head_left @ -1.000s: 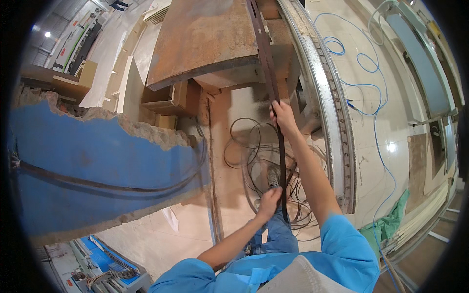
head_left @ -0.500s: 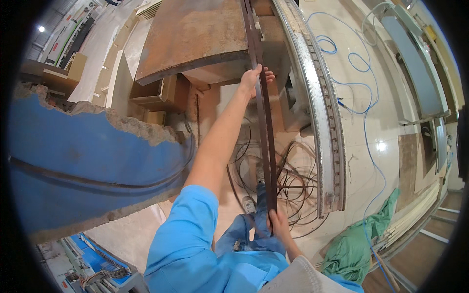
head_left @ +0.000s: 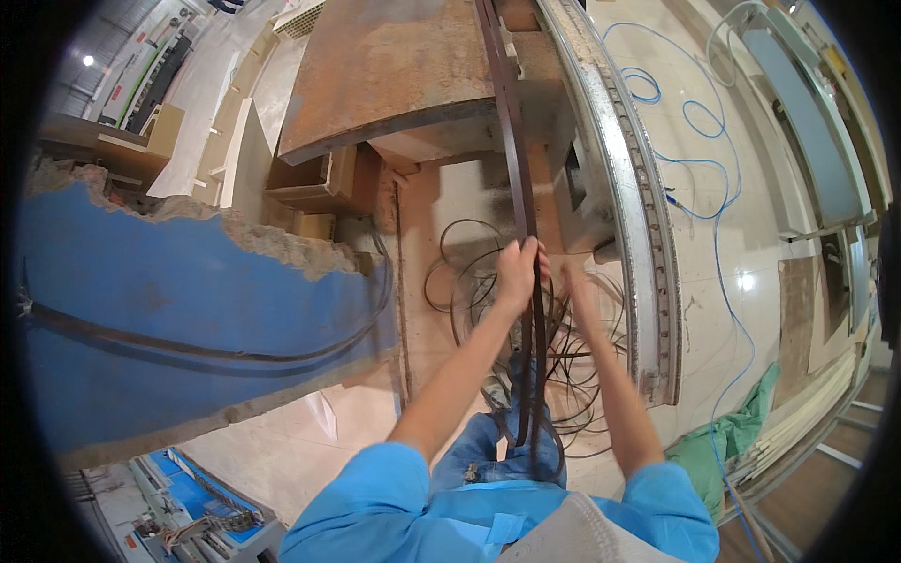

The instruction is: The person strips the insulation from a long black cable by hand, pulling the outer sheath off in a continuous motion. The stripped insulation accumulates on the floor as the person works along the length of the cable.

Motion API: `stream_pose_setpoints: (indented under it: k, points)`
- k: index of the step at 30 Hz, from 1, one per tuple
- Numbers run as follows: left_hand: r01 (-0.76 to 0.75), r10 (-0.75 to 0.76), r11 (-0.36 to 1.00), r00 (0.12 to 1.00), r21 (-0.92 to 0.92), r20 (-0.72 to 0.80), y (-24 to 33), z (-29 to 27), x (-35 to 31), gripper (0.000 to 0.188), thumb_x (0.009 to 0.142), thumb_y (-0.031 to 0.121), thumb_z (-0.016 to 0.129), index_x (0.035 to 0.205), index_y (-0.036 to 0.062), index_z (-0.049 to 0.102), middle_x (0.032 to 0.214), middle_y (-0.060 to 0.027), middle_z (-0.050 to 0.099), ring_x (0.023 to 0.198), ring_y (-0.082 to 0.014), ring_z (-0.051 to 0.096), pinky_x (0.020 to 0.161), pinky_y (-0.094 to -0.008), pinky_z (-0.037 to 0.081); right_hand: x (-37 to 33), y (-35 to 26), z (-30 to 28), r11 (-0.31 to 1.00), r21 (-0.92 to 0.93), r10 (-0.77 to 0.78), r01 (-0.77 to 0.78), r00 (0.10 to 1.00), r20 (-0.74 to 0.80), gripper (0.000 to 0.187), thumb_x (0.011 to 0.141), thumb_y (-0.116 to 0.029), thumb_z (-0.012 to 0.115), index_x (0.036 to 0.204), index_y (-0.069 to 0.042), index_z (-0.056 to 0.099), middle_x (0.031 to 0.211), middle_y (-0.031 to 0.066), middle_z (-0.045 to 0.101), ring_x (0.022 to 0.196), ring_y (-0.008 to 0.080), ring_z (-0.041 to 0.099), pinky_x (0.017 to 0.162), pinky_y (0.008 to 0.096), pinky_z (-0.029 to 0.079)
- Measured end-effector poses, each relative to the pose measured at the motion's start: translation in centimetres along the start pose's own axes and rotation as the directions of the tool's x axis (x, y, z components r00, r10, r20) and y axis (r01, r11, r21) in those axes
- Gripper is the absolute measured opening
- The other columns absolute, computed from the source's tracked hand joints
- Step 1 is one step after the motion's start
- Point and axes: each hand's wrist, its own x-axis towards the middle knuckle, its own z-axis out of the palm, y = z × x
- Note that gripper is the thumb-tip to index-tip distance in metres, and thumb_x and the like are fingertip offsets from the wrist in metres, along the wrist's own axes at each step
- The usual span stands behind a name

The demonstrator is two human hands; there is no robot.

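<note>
A long dark strip runs from the top of the view down to my lap. My left hand is shut around it at mid-height, arm stretched forward. My right hand is blurred by motion just to the right of the strip, apart from it, with nothing in it. Below the hands the strip doubles into a loop over my blue trousers. Loose coils of the same dark strip lie on the floor behind the hands.
A blue panel with a ragged top edge fills the left. A brown board lies on top of a machine ahead. A long metal rail runs along the right, with a blue cable and a green cloth on the pale floor.
My left hand has come down along the strip from its high reach. My right hand has left the strip near my lap and risen beside the left.
</note>
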Motion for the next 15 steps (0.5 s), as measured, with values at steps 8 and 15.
stream_pose_setpoints:
  k: [8, 15]
  points:
    - [0.136, -0.138, 0.981, 0.990, -0.140, -0.008, -4.8, 1.2, -12.6, 0.032, 0.105, 0.031, 0.051, 0.095, 0.0016, 0.059, 0.071, -0.0034, 0.060, 0.058, -0.0115, 0.057, 0.053, -0.0278, 0.048, 28.0, -14.7, 2.8, 0.757, 0.524, 0.328, -0.391, 0.920, 0.213, 0.048, 0.099, -0.048, 0.056, 0.109, -0.001, 0.059, 0.093, 0.0099, 0.060, 0.076, 0.0208, 0.058, 0.067, 0.0331, 0.047]
    - [0.293, -0.277, 0.924, 0.956, -0.247, 0.098, -10.0, 0.2, -20.3, 0.030, 0.105, 0.026, 0.051, 0.093, 0.0004, 0.061, 0.072, -0.0032, 0.061, 0.058, -0.0112, 0.059, 0.055, -0.0267, 0.050, 22.5, -10.5, 4.4, 0.859, 0.481, 0.146, -0.174, 0.985, 0.095, 0.028, 0.103, -0.028, 0.050, 0.088, -0.005, 0.057, 0.065, 0.0003, 0.054, 0.050, 0.0114, 0.049, 0.045, 0.0285, 0.040]
